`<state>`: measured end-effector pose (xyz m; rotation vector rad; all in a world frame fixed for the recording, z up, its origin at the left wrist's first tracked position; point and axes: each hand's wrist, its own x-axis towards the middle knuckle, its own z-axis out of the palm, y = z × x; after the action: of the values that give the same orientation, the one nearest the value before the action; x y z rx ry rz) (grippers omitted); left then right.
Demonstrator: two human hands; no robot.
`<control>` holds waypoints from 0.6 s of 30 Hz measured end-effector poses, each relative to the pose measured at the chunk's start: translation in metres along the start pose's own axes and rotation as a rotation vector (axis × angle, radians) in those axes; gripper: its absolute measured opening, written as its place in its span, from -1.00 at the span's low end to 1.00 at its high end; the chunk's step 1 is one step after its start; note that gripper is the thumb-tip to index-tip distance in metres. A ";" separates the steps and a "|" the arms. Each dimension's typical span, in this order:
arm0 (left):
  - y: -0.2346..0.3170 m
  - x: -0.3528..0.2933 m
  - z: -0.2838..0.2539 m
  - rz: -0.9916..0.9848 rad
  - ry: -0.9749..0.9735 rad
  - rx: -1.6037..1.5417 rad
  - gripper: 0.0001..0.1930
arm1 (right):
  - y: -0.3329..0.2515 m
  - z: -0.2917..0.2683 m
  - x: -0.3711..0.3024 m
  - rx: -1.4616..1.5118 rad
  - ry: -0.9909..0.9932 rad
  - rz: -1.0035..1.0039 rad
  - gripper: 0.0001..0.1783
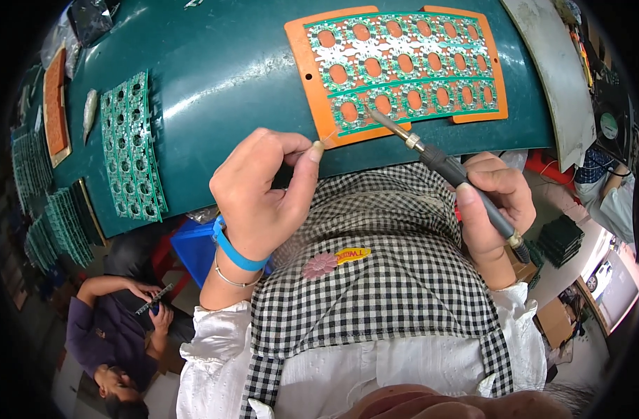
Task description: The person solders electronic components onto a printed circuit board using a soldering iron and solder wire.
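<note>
If wire (329,137), pinched in left hand (265,185).

Circuit-board panel (412,82) on tray (302,56), right side of table (225,56). Panel 2 (127,150): left on table. Left hand (263,192) at tray's near-left corner. Soldering iron (442,164) in right hand (509,194), tip above near row.
</note>
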<state>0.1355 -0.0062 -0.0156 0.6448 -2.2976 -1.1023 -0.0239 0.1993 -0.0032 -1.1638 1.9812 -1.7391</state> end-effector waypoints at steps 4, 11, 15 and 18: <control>0.004 0.006 0.004 0.037 -0.037 0.016 -0.89 | 0.002 -0.004 0.002 -0.028 0.008 -0.011 -0.78; -0.003 0.009 0.020 0.090 -0.007 0.035 -0.92 | 0.004 0.004 0.007 -0.099 -0.059 -0.040 -0.78; -0.006 0.011 0.020 0.114 -0.015 0.056 -0.91 | 0.005 0.003 0.009 -0.109 -0.082 -0.056 -0.76; -0.006 0.013 0.022 0.119 -0.016 0.065 -0.91 | 0.006 0.003 0.009 -0.121 -0.105 -0.079 -0.75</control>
<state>0.1134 -0.0050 -0.0295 0.5178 -2.3614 -0.9847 -0.0301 0.1906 -0.0062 -1.3605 2.0276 -1.5771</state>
